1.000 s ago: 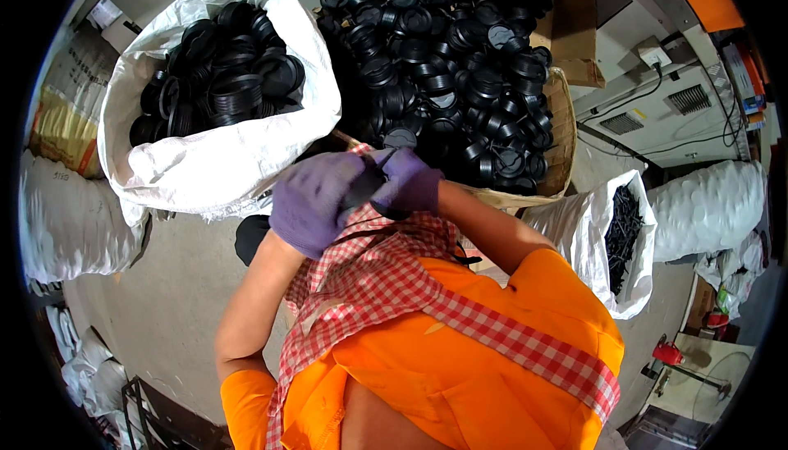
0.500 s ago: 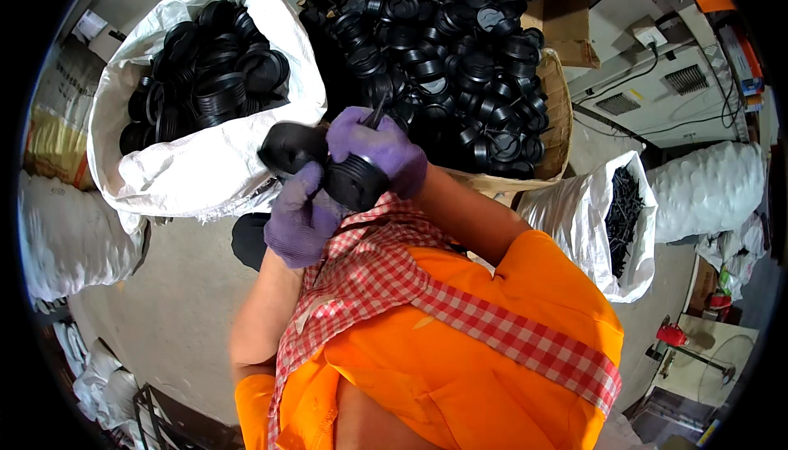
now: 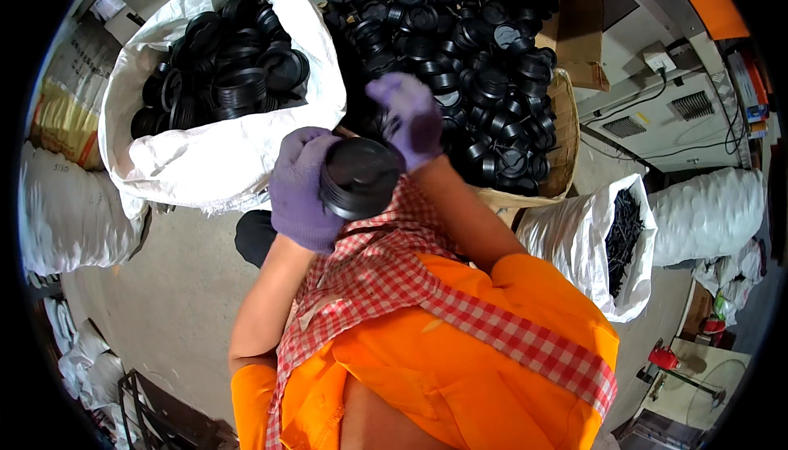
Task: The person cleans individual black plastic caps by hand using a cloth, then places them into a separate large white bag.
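Observation:
My left hand (image 3: 305,191), in a purple glove, is closed around a round black plastic cap (image 3: 359,178) with ridged sides and holds it in front of my apron. Just beyond the cap, at the near left side of the box, my gloved right hand (image 3: 408,118) is smeared by motion. Its fingers point left, and I cannot make out whether they hold anything. Many similar black caps (image 3: 484,85) fill the cardboard box (image 3: 566,134) ahead. To the left, an open white woven sack (image 3: 222,163) holds more black caps (image 3: 238,85).
A smaller white sack (image 3: 558,219) of thin black pieces (image 3: 621,245) stands at the right, beside a full white sack (image 3: 698,212). Another full sack (image 3: 74,212) is at the left. A grey cabinet (image 3: 657,126) with a cable stands at the far right.
One of the two dark round pieces between my hands is no longer there. My left hand holds a cap facing up, and my right hand has moved away from it, toward the box.

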`<state>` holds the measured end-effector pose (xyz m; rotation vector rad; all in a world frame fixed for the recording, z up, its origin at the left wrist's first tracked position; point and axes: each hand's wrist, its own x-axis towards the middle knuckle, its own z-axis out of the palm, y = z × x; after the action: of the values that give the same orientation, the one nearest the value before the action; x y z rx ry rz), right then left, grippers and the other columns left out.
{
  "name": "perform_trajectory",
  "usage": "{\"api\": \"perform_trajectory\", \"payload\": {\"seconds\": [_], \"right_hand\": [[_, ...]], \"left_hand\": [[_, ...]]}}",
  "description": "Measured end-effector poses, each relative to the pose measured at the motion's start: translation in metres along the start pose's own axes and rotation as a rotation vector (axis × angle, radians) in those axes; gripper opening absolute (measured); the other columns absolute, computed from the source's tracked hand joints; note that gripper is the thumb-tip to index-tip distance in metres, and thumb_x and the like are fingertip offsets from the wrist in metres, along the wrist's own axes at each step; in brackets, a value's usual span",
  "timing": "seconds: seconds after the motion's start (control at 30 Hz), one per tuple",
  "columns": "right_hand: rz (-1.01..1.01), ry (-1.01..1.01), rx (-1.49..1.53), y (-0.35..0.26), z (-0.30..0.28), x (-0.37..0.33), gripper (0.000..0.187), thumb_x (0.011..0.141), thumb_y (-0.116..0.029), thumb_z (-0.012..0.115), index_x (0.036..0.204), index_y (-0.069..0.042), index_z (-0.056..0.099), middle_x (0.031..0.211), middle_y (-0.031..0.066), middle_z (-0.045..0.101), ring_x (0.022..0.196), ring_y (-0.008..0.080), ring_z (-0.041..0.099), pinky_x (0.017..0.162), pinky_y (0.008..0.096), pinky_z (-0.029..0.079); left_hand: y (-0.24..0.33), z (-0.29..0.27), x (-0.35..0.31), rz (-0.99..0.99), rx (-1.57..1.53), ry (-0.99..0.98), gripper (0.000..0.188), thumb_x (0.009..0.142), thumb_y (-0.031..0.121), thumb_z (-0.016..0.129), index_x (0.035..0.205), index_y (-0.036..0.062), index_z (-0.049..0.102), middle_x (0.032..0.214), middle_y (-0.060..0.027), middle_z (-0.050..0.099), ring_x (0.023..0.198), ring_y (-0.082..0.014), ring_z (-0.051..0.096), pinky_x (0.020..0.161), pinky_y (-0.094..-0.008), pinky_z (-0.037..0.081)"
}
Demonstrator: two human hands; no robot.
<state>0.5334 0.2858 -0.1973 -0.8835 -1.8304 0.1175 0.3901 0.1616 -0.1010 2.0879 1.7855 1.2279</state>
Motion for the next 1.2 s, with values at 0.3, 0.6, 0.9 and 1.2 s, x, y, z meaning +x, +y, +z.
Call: {"api": "perform_trajectory", "payload": {"seconds": [0.3,0.6,0.9,1.2], "right_hand": [[0.836,-0.480,-0.304,0.151,0.009,-0.029,0.051,0.074,-0.014,0.069,0.122,-0.008,0.053,0.119,0.0134,0.056,0.109,0.0291,0.055,0.093,0.0354,0.043],[0.391,0.004,0.030,0.078,0.005,0.010,0.016,0.081,0.000,0.059,0.089,-0.010,0.070,0.097,0.0094,0.061,0.093,0.0244,0.059,0.084,0.0315,0.045],[-0.394,-0.121,0.304,-0.033,-0.048,0.016,0.014,0.078,-0.013,0.058,0.087,-0.003,0.063,0.097,0.0157,0.059,0.091,0.0316,0.057,0.074,0.0365,0.047],[-0.009,-0.382,0.368,-0.027,-0.059,-0.008,0.036,0.077,-0.011,0.065,0.111,-0.003,0.058,0.086,0.0161,0.062,0.075,0.0335,0.061,0.066,0.0355,0.050]], "left_hand": [[-0.099,-0.081,0.086,-0.184,0.831,0.347,0.061,0.071,0.017,0.065,0.129,0.0171,0.047,0.137,-0.0172,0.039,0.126,-0.0390,0.037,0.103,-0.0459,0.034],[-0.031,-0.005,0.034,-0.457,-0.620,-0.289,0.053,0.082,0.019,0.068,0.128,0.0003,0.049,0.117,-0.0150,0.058,0.103,-0.0171,0.057,0.089,-0.0292,0.045],[-0.024,0.030,0.030,-0.730,-1.201,-0.028,0.066,0.078,0.012,0.060,0.136,-0.0033,0.030,0.108,-0.0155,0.055,0.090,-0.0218,0.059,0.081,-0.0327,0.051],[-0.025,0.015,-0.007,-0.870,-1.413,-0.210,0.046,0.079,0.014,0.055,0.121,-0.0045,0.048,0.108,-0.0146,0.060,0.093,-0.0237,0.061,0.083,-0.0340,0.052]]}}
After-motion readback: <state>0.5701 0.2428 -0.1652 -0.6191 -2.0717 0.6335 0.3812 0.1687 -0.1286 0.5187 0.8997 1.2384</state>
